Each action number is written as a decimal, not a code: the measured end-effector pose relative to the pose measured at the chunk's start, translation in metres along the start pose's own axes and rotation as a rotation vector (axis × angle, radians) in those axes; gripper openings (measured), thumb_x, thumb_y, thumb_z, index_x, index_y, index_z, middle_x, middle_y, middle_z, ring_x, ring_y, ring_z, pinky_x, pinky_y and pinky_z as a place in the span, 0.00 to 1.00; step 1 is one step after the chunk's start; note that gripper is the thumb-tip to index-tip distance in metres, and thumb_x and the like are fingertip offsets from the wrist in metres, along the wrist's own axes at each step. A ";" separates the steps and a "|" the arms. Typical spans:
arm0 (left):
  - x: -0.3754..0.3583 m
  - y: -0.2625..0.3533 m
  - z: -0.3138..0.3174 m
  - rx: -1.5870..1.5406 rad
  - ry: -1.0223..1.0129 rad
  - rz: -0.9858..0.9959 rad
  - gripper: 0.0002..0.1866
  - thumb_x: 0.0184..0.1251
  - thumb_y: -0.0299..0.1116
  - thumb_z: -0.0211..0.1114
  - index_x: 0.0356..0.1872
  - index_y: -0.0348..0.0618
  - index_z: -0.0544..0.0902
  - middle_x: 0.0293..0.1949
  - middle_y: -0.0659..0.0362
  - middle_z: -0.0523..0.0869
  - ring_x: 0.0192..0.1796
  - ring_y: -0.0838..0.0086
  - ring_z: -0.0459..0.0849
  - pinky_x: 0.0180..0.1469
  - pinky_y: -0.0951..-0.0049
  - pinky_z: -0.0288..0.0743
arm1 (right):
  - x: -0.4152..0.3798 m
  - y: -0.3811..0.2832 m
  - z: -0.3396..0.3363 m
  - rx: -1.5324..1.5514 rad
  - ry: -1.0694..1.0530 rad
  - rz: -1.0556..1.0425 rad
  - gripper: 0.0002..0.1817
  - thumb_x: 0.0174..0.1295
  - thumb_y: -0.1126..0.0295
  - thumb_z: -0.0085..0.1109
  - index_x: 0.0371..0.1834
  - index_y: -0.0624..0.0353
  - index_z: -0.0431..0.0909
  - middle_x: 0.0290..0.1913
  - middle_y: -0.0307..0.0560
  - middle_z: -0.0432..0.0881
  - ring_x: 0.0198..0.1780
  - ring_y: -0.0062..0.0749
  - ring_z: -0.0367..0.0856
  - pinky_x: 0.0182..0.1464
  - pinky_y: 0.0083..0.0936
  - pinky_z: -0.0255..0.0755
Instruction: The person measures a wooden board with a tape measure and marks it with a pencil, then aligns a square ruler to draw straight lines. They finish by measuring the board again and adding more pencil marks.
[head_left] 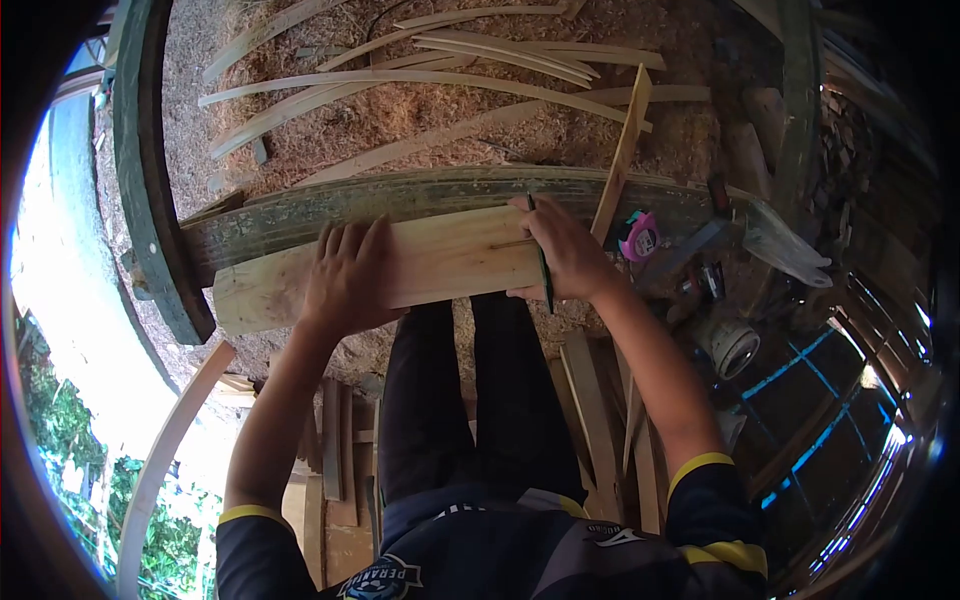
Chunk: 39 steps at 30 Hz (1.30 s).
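Beyond the far edge of the weathered bench (440, 192), curved wooden strips (430, 76) lie strewn over ground (360, 122) covered in shavings; a narrow stick (622, 150) crosses that edge; towards the bench's right end are a pink tape measure (640, 237) and, farther right, a clear plastic bag (785, 246)
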<state>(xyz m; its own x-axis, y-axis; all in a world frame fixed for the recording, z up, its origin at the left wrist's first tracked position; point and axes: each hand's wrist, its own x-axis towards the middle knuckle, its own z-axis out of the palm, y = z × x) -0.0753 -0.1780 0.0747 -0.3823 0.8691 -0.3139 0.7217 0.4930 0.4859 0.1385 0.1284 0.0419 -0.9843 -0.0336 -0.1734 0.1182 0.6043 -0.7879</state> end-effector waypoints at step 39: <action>0.056 -0.024 -0.029 -0.006 -0.232 -0.007 0.64 0.23 0.43 0.99 0.74 0.43 0.79 0.72 0.49 0.81 0.75 0.47 0.79 0.80 0.46 0.72 | -0.003 0.019 0.016 -0.023 0.255 0.086 0.53 0.42 0.42 0.95 0.61 0.55 0.68 0.79 0.62 0.75 0.82 0.67 0.69 0.89 0.69 0.52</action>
<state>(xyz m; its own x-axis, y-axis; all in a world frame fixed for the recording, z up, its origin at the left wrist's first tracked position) -0.1308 -0.1395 0.0696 -0.2436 0.8334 -0.4961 0.7156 0.4997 0.4881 0.1457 0.1271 0.0185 -0.9723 0.2187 -0.0820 0.2025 0.6144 -0.7626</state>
